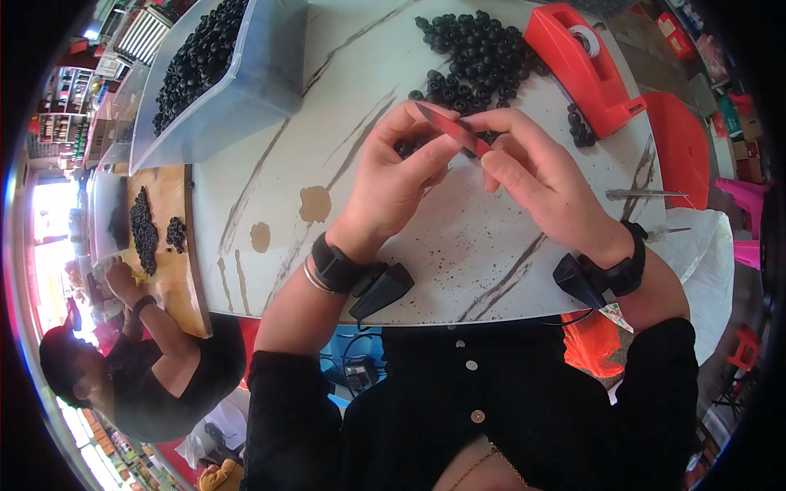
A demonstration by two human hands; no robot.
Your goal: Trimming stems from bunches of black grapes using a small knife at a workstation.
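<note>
Gripping the red-handled knife (449,127), the right hand (542,173) has its thumb and fingers folded about the handle end. The left hand (403,159) is curled at the other end, thumb and forefinger touching the blade or just beside it; whether it pinches the blade or something small behind it, I cannot tell. The knife lies slantwise between both hands, above the white desk (352,286), at the near edge of a heap of black fruit (483,57).

Right of the heap stands a red dispenser (585,74), with a few fruit close against its near side. A clear tub (266,90) of the same fruit sits at the desk's far left. Brown puddles (314,203) and dark specks (446,260) mark the desktop. A metal tool (643,194) juts over the right edge. To the left, another person (155,372) reaches over a wooden board (173,282) bearing two smaller heaps.
</note>
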